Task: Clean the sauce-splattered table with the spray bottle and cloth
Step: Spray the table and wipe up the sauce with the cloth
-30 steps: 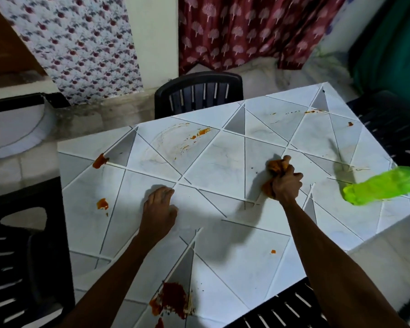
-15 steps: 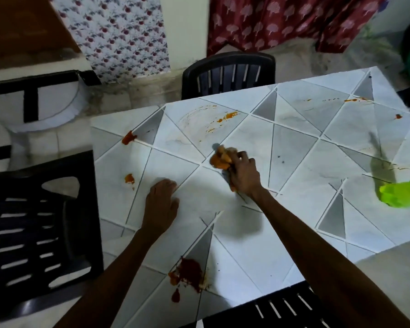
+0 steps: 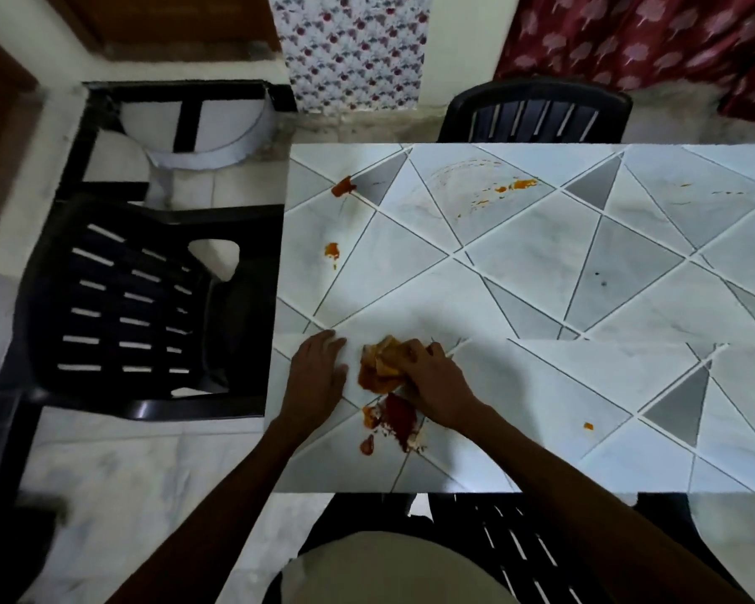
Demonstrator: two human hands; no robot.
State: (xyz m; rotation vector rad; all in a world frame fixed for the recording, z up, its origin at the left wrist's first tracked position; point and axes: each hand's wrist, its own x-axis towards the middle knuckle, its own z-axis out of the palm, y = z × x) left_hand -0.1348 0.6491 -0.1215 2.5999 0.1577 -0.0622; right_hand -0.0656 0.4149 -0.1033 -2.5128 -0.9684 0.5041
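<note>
R hand (image 3: 432, 381) clenches stained cloth (image 3: 382, 368) at lower-centre sauce blotch (image 3: 395, 418), apparently to wipe; L hand (image 3: 317, 377) flat, bracing on table (image 3: 541, 298).

The surface (image 3: 541, 289) fills the middle and right of the view. On its near left part lies the left grip (image 3: 317, 377), flat, close to the left edge. Just right of it the right grip (image 3: 432, 381) holds the cloth (image 3: 380, 364), which sits between both grips. The large sauce blot (image 3: 395, 418) lies directly before the cloth, touching it, towards the near edge. The corner spot (image 3: 343, 186) lies at the far left, and the edge spot (image 3: 332, 250) is between it and the left grip. The side chair (image 3: 127, 307) stands left of the surface, the far chair (image 3: 537, 111) behind it, and the near chair (image 3: 497, 538) before it.
</note>
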